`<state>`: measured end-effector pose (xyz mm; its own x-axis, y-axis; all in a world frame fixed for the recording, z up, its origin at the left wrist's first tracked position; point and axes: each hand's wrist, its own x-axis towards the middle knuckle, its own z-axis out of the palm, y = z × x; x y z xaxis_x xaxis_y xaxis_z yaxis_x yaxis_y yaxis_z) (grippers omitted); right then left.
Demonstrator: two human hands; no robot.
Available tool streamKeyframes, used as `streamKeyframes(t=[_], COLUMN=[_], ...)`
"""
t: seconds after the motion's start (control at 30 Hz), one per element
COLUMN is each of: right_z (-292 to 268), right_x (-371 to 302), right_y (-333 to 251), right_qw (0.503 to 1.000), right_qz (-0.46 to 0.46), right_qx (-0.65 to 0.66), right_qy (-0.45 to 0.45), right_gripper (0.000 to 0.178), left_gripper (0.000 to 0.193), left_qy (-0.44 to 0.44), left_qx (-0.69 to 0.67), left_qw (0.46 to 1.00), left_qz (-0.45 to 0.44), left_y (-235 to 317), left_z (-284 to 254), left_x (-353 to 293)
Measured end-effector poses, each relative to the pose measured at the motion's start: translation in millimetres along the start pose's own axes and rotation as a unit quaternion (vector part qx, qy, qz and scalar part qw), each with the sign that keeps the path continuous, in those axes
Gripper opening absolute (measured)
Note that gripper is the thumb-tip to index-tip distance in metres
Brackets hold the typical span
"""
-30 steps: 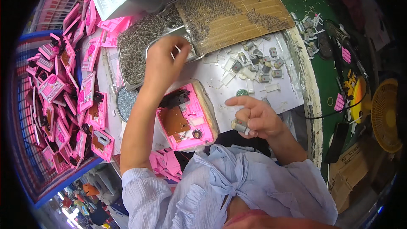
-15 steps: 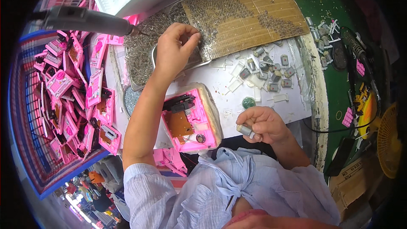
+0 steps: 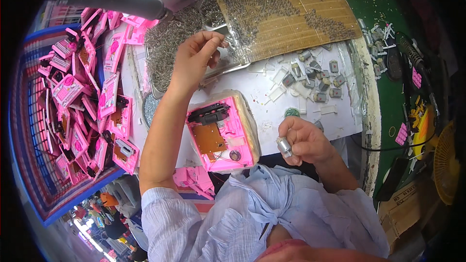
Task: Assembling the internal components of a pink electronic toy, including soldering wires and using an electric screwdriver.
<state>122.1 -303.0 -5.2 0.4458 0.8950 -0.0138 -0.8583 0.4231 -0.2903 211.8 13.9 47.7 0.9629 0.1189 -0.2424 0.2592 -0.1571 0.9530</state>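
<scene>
My left hand (image 3: 196, 60) reaches over the metal tray (image 3: 225, 70) at the near edge of the cardboard. Its thumb and forefinger are pinched together; anything between them is too small to make out. In my right hand (image 3: 310, 141) is a small silver motor (image 3: 284, 147), gripped between thumb and fingers above the table's near edge. Between my hands lies a pink plastic housing (image 3: 241, 133), open side up in a pale padded holder (image 3: 248, 116). Inside it are a black part (image 3: 208, 113), a brown board (image 3: 208, 139) and thin wires.
Heaped small screws (image 3: 165, 58) fill the tray; more stand on the cardboard (image 3: 291, 14). Loose motors (image 3: 319, 97) and white plastic pieces lie right of it. A dark power screwdriver (image 3: 111, 0) hangs upper left. A blue-rimmed basket (image 3: 36, 199) holds pink housings. A yellow fan (image 3: 445, 162) stands right.
My left hand's fingers have shifted, and the pinch now sits against the cardboard's edge. My right hand has tipped the motor more upright. The whole view has shifted slightly.
</scene>
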Motion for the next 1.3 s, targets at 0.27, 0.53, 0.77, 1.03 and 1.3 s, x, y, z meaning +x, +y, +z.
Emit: streamKeyframes(t=[0.27, 0.53, 0.77, 1.03, 1.3], right_z=[5.2, 7.3, 8.0, 12.3, 17.5], right_x=[-3.2, -9.6, -9.2, -7.2, -7.3], right_y=[0.8, -4.6, -4.4, -2.4, -4.0], right_qw=[0.998, 0.996, 0.994, 0.991, 0.988], right_qz=[0.002, -0.007, -0.014, -0.012, 0.001], right_qx=[-0.06, -0.08, -0.103, -0.123, -0.145], right_qy=[0.011, 0.026, 0.044, 0.047, 0.057], right_gripper=[0.04, 0.038, 0.038, 0.037, 0.037], left_gripper=[0.017, 0.014, 0.013, 0.01, 0.013], left_qy=[0.045, 0.06, 0.049, 0.001, 0.013], left_qx=[0.395, 0.435, 0.391, 0.399, 0.374], left_qw=[0.899, 0.884, 0.899, 0.862, 0.887], left_qz=[0.184, 0.16, 0.191, 0.314, 0.272], left_y=[16.9, 19.9, 14.4, 14.5, 20.7], left_z=[38.4, 42.9, 40.7, 42.3, 41.9], left_x=[-12.4, 1.1, -0.5, -1.5, -12.1])
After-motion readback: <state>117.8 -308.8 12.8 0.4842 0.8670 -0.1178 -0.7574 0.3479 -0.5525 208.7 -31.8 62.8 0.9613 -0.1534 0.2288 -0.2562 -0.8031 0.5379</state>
